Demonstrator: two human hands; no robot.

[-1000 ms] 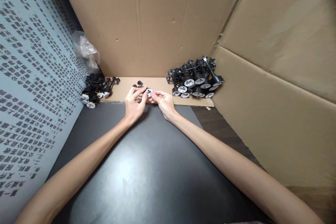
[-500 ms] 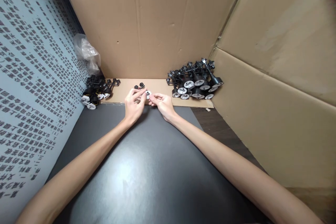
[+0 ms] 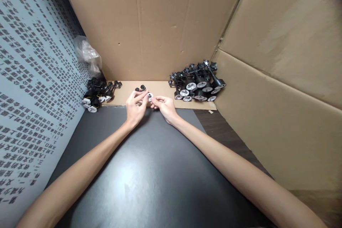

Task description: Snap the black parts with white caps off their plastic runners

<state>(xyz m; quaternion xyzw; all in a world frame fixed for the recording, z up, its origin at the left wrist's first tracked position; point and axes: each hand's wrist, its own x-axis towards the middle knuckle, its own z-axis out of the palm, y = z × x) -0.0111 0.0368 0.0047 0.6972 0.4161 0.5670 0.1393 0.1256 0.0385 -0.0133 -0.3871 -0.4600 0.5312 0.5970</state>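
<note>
A miniature black street lamp point(image 3: 150, 96) is held between my two hands, its round white base cap turned towards me and its small lantern heads showing behind my fingers. My left hand point(image 3: 136, 107) pinches it from the left, fingers closed at the cap's edge. From the right, my right hand point(image 3: 165, 108) has thumb and fingertips closed at the same cap. My fingers hide most of the lamp's body. To the right lies a pile of similar black lamps point(image 3: 199, 82), white bases facing me. A smaller group of lamps point(image 3: 94, 96) with yellow wires showing sits at the left.
A grey mat point(image 3: 149, 164) covers the work surface before me. Cardboard walls point(image 3: 160, 25) stand at the back and right, with a cardboard strip point(image 3: 125, 96) along the back. A printed blue sheet point(image 3: 32, 89) lines the left, near a clear plastic bag point(image 3: 88, 55).
The view has shifted slightly. Both hands keep nearly the same pose around the lamp, with no clear change in grip.
</note>
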